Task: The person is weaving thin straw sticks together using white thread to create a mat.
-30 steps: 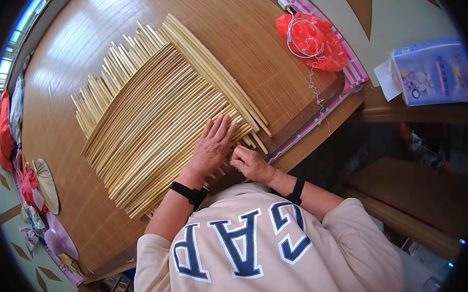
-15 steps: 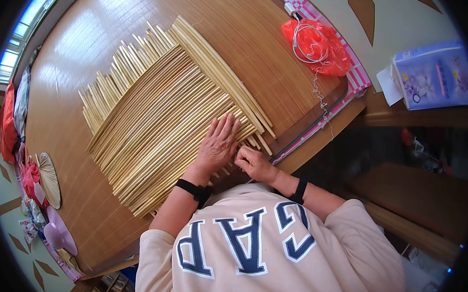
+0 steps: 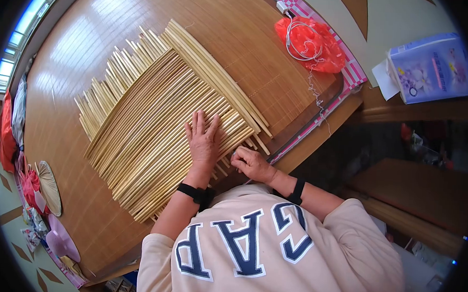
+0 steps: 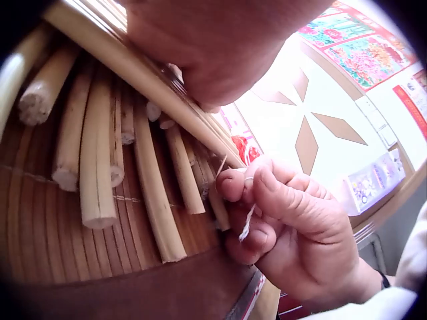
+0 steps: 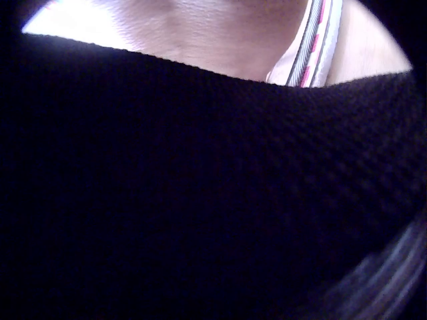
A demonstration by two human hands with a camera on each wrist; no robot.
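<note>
Pale, straight reed-like sticks (image 3: pixel 155 136) lie side by side as a mat on the table, in the head view. My left hand (image 3: pixel 204 144) rests on the near part of the mat with its fingers straight and spread. At the near right edge, beside the stick ends, is my right hand (image 3: pixel 253 165) with curled fingers. In the left wrist view, the right hand (image 4: pixel 300 227) pinches a white string (image 4: pixel 248 223), whose frayed end hangs below the fingertips. Cut stick ends (image 4: pixel 100 213) jut out there beneath a crosswise stick (image 4: pixel 143 80). Dark fabric covers most of the right wrist view.
A red plastic bag (image 3: pixel 316 44) with a white cable lies at the table's right side, a loose thread trailing from it. Beyond is a purple tissue pack (image 3: pixel 434 69). A straw fan (image 3: pixel 49 188) and a pink hat (image 3: pixel 62 237) lie along the left edge.
My left hand has slid left over the sticks, away from the right hand, and its fingers have spread apart. The right hand stays at the mat's near right edge.
</note>
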